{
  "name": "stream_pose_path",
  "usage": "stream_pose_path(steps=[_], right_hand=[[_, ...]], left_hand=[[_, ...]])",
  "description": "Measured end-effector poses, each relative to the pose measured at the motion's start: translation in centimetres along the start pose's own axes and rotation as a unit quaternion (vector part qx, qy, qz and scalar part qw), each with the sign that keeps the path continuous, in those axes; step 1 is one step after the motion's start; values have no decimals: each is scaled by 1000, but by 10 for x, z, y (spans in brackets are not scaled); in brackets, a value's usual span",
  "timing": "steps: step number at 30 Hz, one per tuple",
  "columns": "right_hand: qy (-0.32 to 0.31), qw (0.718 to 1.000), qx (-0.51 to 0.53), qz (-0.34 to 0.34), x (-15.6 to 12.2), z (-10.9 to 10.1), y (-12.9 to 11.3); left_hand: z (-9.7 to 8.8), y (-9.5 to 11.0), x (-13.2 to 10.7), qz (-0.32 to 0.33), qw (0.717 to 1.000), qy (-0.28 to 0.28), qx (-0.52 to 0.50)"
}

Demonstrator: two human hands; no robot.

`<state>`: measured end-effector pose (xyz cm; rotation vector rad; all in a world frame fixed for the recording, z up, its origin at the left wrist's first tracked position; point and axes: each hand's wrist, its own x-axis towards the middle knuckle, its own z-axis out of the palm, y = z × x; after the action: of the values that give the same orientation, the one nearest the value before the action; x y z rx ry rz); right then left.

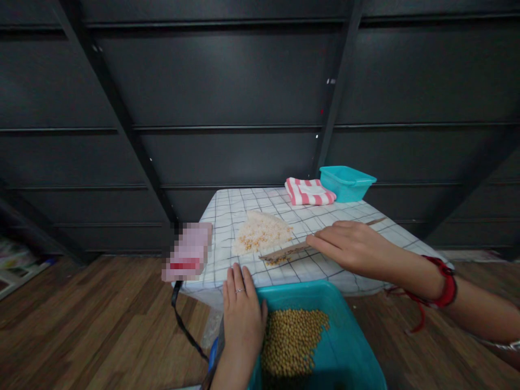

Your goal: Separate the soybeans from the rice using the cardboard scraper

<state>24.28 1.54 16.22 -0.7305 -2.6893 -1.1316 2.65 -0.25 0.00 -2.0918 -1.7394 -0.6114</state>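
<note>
A thin strip of brown cardboard point(284, 251) stands on edge on the checked cloth, with my right hand point(345, 244) closed over its top. Yellow soybeans point(277, 261) lie along the strip's near side. Just beyond it spreads a pile of white rice point(262, 227) with some yellow beans mixed in. My left hand point(242, 314) lies open at the left rim of a teal bin point(357, 336), fingers stretched toward the table edge and thumb by the rim. Inside the bin is a heap of soybeans point(294, 336), right below the table's front edge.
A folded red-and-white striped towel point(311, 192) and a smaller teal basin point(347, 184) sit at the table's back right. A blurred pink item point(189, 249) is at the left edge, with a black strap below. Dark panelled wall point(227, 81) rises behind; the floor point(101, 314) is wooden.
</note>
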Motion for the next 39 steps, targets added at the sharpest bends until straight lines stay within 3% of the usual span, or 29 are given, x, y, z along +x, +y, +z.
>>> stream_pose_path(steps=[39], right_hand=[[26, 1000, -15, 0, -11, 1, 4]], left_hand=[[6, -3, -1, 0, 1000, 9, -15]])
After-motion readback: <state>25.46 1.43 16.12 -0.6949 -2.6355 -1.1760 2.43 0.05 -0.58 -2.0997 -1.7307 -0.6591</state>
